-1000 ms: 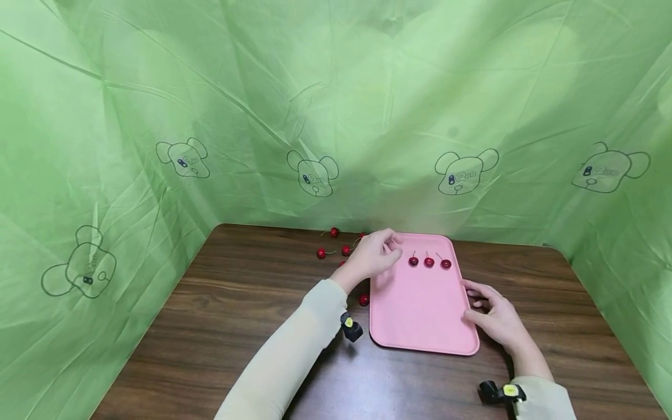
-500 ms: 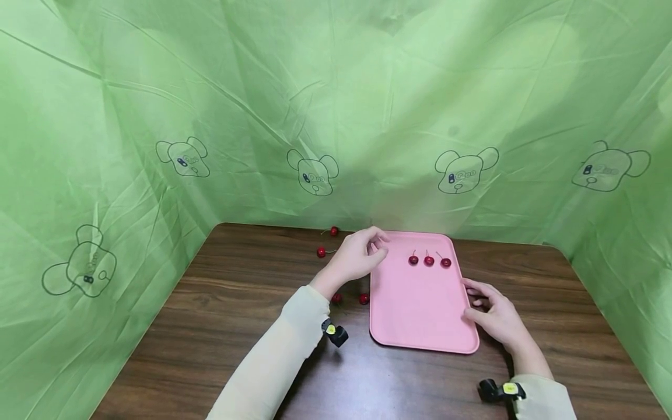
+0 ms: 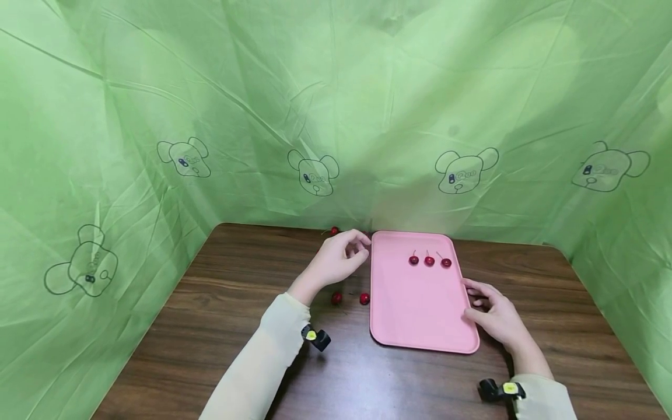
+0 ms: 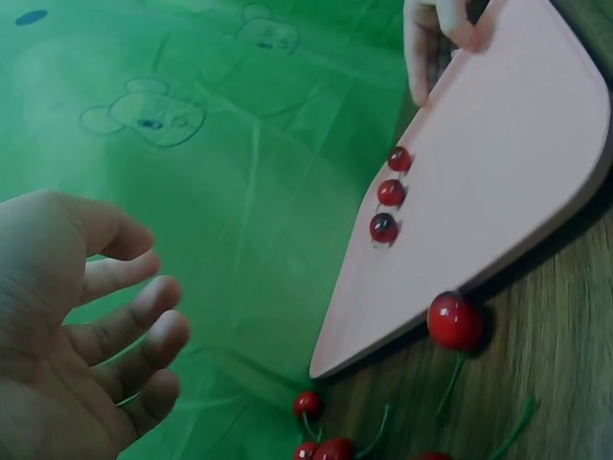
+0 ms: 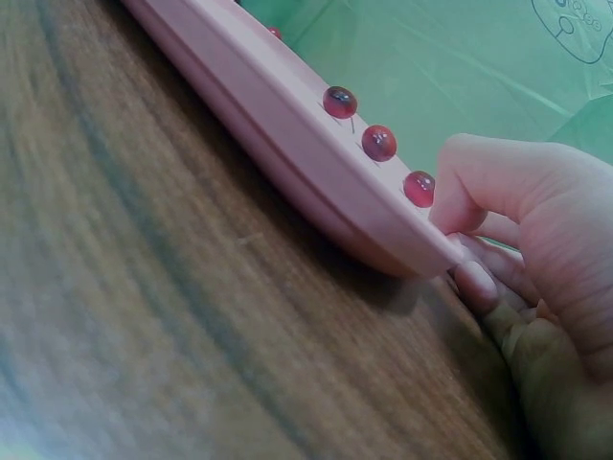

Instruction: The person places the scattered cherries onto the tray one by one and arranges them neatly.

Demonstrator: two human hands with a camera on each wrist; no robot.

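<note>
A pink tray [image 3: 420, 309] lies on the wooden table, with three dark red cherries in a row near its far end, the middle cherry [image 3: 429, 261] among them. My left hand [image 3: 338, 256] hovers left of the tray's far corner, fingers loosely bent, and in the left wrist view nothing is in it. My right hand [image 3: 496, 318] holds the tray's right rim, its fingertips at the edge in the right wrist view. Loose cherries lie left of the tray, including one cherry [image 3: 364, 298] close to its side and another cherry [image 3: 336, 298] farther left. My left hand hides some of them.
A cherry [image 3: 334, 231] sits by the table's back edge. Green fabric [image 3: 388, 116] printed with bear heads encloses the back and sides of the brown table [image 3: 220, 303]. Each wrist wears a small black camera [image 3: 317, 337].
My left hand has drawn back leftward from over the tray to beside its far left corner. My right hand stays at the rim, and the three cherries on the tray have not moved.
</note>
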